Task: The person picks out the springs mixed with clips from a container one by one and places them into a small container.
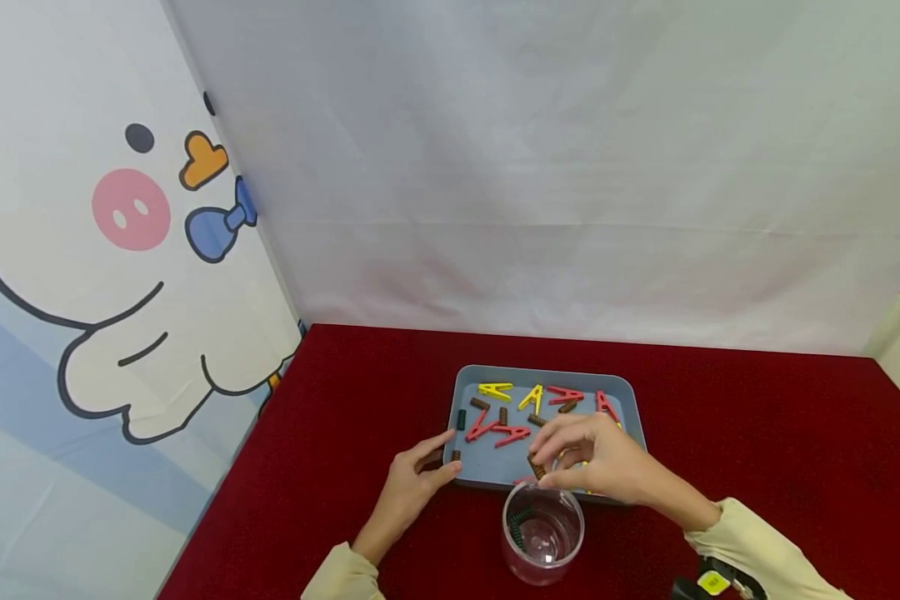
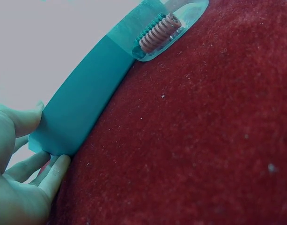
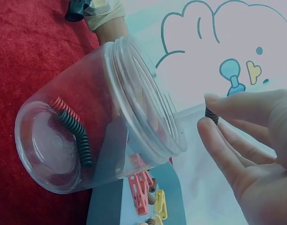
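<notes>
My right hand (image 1: 596, 458) pinches a small brown spring (image 1: 537, 467) between thumb and fingertips, above the rim of a clear plastic jar (image 1: 542, 560). In the right wrist view, that spring (image 3: 211, 116) shows just outside the jar's mouth. Dark green springs (image 3: 83, 145) and a reddish one (image 3: 65, 107) lie inside the jar. At the left edge of a grey-blue tray (image 1: 487, 472), my left hand (image 1: 405, 492) grips the near corner. The left wrist view has its thumb on one side of the tray wall (image 2: 87, 89) and its fingers on the other.
On the tray lie red clips (image 1: 512, 435), yellow clips (image 1: 495, 390), several brown springs (image 1: 480, 403) and a dark green spring (image 1: 461, 419). Dark red cloth (image 1: 757, 433) covers the table. A white curtain (image 1: 570, 167) hangs behind, with a cartoon-printed sheet (image 1: 60, 208) at left.
</notes>
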Demonstrator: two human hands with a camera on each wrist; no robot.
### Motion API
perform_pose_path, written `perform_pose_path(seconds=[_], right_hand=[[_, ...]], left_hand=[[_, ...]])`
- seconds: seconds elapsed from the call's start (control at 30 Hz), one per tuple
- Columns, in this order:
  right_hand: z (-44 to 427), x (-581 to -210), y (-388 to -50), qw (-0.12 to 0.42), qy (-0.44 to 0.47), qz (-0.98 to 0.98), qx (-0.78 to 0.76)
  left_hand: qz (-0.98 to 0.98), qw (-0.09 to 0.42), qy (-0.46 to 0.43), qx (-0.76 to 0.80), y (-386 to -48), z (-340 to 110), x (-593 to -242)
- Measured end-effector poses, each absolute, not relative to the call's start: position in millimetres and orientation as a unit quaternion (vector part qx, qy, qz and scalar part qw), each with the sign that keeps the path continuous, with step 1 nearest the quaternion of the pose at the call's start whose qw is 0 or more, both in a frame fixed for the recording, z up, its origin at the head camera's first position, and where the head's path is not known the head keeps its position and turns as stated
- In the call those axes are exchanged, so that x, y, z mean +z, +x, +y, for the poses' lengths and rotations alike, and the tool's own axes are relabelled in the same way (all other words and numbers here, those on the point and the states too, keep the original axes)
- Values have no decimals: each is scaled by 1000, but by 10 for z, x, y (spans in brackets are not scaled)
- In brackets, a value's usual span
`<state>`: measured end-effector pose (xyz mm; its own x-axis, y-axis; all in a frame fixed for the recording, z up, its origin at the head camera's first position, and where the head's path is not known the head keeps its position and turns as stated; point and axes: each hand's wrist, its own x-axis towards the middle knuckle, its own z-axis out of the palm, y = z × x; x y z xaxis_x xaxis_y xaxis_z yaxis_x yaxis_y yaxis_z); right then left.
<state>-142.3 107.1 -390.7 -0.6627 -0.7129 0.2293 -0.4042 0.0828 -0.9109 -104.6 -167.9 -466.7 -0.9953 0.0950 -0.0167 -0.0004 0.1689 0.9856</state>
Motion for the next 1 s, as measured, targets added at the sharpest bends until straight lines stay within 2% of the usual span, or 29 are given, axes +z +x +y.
perform_pose_path(seconds=[0.33, 0.67, 1.0], right_hand=[[1075, -3839, -1353, 147, -389, 729, -544], [1077, -3853, -1308, 149, -413, 725, -531], [1056, -3850, -1273, 155, -427, 736, -501]], left_hand=[[766, 35, 32, 641, -1042, -1668, -4650], [766, 27, 28, 642, -1155, -1698, -4985], [771, 24, 21, 636, -1170, -1701, -5017]])
